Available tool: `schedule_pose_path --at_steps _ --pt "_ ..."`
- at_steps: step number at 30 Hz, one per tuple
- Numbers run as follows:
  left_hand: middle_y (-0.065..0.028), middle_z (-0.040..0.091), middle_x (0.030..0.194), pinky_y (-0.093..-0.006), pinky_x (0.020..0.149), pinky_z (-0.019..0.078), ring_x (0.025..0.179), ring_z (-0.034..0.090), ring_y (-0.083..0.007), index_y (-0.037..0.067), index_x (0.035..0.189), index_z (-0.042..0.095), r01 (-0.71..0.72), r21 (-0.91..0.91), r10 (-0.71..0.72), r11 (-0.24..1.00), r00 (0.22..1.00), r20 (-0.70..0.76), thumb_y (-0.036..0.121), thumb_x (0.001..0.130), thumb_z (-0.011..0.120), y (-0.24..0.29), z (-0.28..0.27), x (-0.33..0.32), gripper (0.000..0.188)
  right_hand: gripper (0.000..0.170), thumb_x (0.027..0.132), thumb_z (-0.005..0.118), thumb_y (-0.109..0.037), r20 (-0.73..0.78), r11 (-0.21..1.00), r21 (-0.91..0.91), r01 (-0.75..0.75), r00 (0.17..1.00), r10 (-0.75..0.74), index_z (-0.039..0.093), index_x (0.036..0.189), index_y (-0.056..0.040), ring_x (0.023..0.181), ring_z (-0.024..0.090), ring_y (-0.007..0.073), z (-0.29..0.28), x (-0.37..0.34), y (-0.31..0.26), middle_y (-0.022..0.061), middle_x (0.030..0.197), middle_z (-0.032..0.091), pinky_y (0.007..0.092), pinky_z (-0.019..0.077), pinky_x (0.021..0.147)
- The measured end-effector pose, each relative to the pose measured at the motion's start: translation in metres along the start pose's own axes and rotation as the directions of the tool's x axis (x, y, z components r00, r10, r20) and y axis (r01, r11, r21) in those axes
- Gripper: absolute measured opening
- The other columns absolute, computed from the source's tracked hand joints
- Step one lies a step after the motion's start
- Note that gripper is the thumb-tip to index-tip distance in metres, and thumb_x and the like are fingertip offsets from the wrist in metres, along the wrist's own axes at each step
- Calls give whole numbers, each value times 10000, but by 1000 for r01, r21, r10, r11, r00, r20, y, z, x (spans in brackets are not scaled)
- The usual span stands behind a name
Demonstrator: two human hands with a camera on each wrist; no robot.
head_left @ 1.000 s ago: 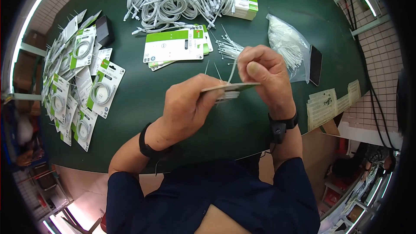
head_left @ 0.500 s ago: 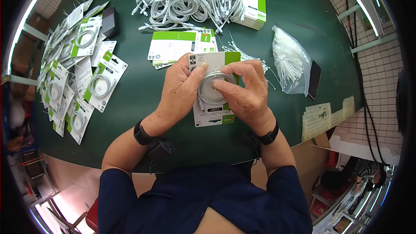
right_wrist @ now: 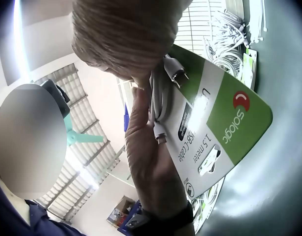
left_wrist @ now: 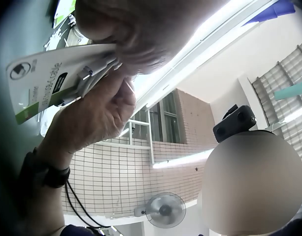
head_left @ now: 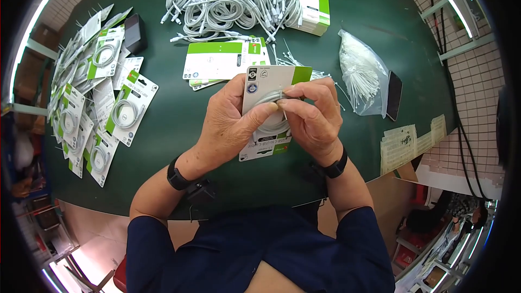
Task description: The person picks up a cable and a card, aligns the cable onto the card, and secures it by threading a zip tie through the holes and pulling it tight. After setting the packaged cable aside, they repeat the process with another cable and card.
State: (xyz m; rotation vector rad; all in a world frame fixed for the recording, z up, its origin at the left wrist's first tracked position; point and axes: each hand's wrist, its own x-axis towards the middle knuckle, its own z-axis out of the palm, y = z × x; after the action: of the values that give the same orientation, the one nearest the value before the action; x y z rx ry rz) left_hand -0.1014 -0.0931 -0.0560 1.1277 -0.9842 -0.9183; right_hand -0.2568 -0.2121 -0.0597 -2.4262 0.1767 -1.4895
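In the head view my left hand grips the left edge of a white and green cable card, thumb on its front. A coiled light-grey USB-C cable lies against that front. My right hand pinches a thin white cable tie with thumb and forefinger at the coil's upper right. The card's printing reads upside down there. Seen from the right wrist, the card's green end sticks out past both hands, and two cable plugs, one a silver connector, lie near the fingers.
Carded cables are heaped at left beside a black box. Loose cables lie at the back, next to a card stack. Nearer are flat cards, scattered ties, a bag of ties and a phone.
The card has turned from edge-on to facing up. My right hand has come down from above it to the coil, and my left thumb has moved down onto the coil.
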Motion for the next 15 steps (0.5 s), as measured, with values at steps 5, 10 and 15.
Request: schedule_pose_path --at_steps 5,10,15 --pt "-83 736 1160 -278 881 575 1011 685 -107 -28 1285 622 33 -108 -39 994 998 -54 67 1020 687 -1 -1 2 289 310 766 867 31 11 999 3 32 999 -32 711 986 -122 875 650 236 -1 -2 -2 37 1035 716 336 529 710" --pt "-98 738 1184 -278 894 574 1018 688 -110 -40 1298 621 73 -204 -86 976 995 -54 55 1018 688 -1 -4 4 303 274 796 862 -1 43 997 49 60 997 -62 690 978 -113 872 674 225 -1 -4 -9 28 1025 740 334 527 710" --pt "-104 739 1200 -277 902 572 1026 693 -113 -44 1318 619 68 -216 -83 974 995 -62 55 1019 690 -2 -5 4 323 247 843 843 -40 67 988 143 65 995 -76 657 985 -119 858 704 209 -3 -4 -13 24 1014 758 331 515 697"
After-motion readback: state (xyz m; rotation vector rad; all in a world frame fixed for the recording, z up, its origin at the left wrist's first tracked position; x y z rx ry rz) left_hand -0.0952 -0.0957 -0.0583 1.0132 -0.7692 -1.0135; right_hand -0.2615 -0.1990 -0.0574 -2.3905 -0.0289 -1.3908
